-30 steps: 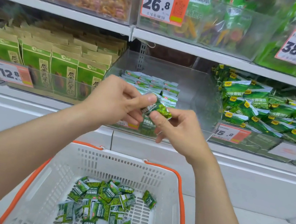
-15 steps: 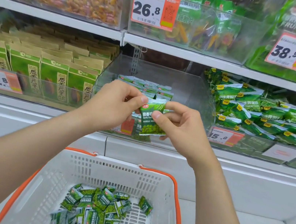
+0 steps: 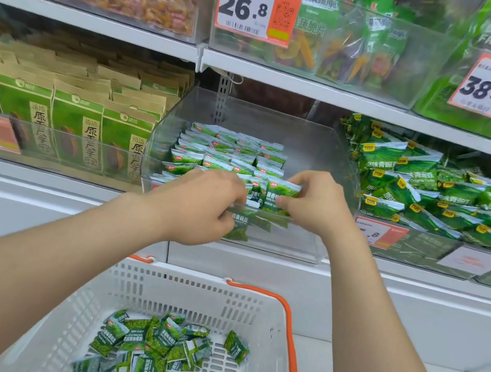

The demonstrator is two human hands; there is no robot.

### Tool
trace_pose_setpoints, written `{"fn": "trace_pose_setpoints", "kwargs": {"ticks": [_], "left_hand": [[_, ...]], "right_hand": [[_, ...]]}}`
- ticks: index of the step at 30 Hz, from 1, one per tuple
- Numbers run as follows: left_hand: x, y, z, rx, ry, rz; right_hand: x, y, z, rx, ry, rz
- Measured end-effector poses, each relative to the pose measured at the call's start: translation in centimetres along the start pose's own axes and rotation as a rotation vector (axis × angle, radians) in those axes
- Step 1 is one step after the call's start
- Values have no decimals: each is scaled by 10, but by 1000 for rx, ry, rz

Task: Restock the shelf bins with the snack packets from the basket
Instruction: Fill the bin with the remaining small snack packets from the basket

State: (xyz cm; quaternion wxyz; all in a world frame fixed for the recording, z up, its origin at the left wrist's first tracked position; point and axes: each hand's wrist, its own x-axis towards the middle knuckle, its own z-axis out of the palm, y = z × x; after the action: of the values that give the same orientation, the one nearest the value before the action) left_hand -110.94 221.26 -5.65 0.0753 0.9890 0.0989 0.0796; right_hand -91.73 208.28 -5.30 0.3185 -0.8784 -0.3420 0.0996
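- Left hand (image 3: 200, 204): knuckles up, fingers curled, pinching the left edge of a small green foil snack packet (image 3: 279, 195).
- Right hand (image 3: 314, 205): pinches the packet's right edge, thumb in front.
- Bare forearms (image 3: 50, 268): stretched forward, converging on the grip.

A shop: price tags (image 3: 249, 4) on snack-filled shelf bins (image 3: 313, 151)

Your left hand (image 3: 202, 208) and right hand (image 3: 314, 205) are bare, and so are both wrists. Your left forearm (image 3: 67, 258) and right forearm (image 3: 375, 332) are uncovered to the edge of the view. The arms are smooth, the fingers short and rounded. The nails are too small to make out.
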Motion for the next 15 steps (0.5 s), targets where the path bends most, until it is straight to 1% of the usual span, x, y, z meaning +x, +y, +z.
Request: {"fn": "trace_pose_setpoints", "kwargs": {"ticks": [3,4,7,11,13,15], "left_hand": [[3,-2,4,112,-35,12],[4,-3,4,135,-44,15],[6,-4,3,162,-57,17],[5,-10,3,207,-20,10],[4,-11,5,204,-16,12],[3,-9,7,186,-10,23]], "right_hand": [[9,-4,-2,-12,-154,121],[12,-5,-1,-43,-176,135],[17,-9,4,-79,-176,118],[19,-16,12,-6,-152,97],[18,-19,14,-67,-159,117],[14,-23,13,-123,-154,193]]}}
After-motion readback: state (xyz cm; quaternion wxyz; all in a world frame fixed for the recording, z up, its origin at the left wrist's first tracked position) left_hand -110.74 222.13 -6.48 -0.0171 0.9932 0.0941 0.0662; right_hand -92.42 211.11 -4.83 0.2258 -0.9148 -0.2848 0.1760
